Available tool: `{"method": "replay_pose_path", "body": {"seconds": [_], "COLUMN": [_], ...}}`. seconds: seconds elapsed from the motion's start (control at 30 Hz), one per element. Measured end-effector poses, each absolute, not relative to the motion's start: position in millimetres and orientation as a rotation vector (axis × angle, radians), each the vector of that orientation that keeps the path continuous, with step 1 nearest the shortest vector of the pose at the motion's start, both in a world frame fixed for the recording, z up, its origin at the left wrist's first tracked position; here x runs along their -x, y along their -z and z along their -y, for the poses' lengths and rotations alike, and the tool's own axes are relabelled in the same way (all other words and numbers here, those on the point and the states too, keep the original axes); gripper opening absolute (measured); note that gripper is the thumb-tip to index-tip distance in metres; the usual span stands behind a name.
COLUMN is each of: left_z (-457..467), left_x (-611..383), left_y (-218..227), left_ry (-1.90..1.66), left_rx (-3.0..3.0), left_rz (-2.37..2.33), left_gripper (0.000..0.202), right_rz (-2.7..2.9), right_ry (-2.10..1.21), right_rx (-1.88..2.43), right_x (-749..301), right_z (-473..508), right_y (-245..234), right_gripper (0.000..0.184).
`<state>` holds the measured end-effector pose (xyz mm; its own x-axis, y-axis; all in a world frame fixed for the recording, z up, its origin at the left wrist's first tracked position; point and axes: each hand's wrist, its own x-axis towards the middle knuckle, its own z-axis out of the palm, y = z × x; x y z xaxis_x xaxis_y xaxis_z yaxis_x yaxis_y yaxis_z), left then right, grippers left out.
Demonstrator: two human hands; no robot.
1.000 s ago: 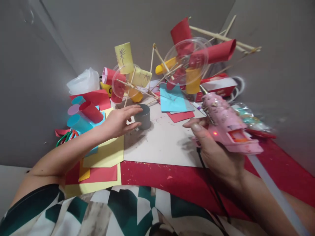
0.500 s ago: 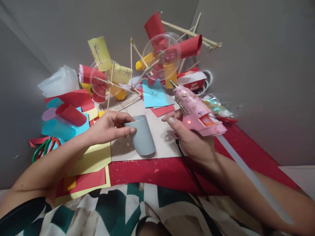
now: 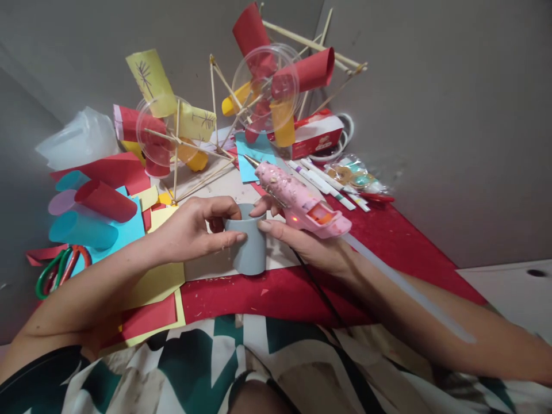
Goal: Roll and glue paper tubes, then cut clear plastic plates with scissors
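Note:
A grey paper tube (image 3: 250, 250) stands in front of me near the front edge of the white board. My left hand (image 3: 207, 227) pinches its rim from the left, thumb outside and fingers inside. My right hand (image 3: 297, 233) grips the same rim on the right between thumb and fingertips. A pink hot glue gun (image 3: 297, 198) is also in my right hand, lying over its back, nozzle pointing up and left. An orange light glows on its side, and a long translucent glue stick (image 3: 409, 287) sticks out of its rear. The gun's handle is mostly hidden by the hand.
Behind stand two stick-and-paper wheels, a left one (image 3: 157, 132) and a right one (image 3: 267, 86). Coloured paper tubes (image 3: 106, 201) and scissors (image 3: 64, 267) lie at left. Markers (image 3: 323, 181), a red-white box (image 3: 317, 135) and a plastic packet (image 3: 357, 172) are at right.
My right hand has moved left with the glue gun and taken hold of the grey tube's rim. The tilted tube is now more upright. The view has shifted rightward, showing the markers.

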<state>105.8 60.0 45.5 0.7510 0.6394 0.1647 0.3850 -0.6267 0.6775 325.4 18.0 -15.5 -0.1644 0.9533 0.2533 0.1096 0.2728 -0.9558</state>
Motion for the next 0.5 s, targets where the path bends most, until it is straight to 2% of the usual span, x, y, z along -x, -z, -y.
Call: {"method": "replay_pose_path", "body": {"seconds": [0.3,0.43,0.5], "left_z": [-64.0,-65.0,-64.8], "left_x": [-99.9,-101.8,-104.0], "left_y": [-20.2,-12.9,-10.6], "left_ry": [-0.618,-0.675,-0.676], "left_rx": [-2.772,-2.807,-2.861], "left_rz": [-0.752,-0.724,-0.707], "left_gripper": [0.008,0.011,0.015], "right_rz": [1.279,1.202,1.191], "right_ry": [-1.033,-1.023,-1.039], "right_rx": [1.12,1.194,1.237], "right_x": [-320.6,-320.5,-320.2], "right_z": [-25.8,-30.0,-30.5], "right_y": [18.5,20.0,19.7], "right_gripper": [0.031,0.029,0.035]}}
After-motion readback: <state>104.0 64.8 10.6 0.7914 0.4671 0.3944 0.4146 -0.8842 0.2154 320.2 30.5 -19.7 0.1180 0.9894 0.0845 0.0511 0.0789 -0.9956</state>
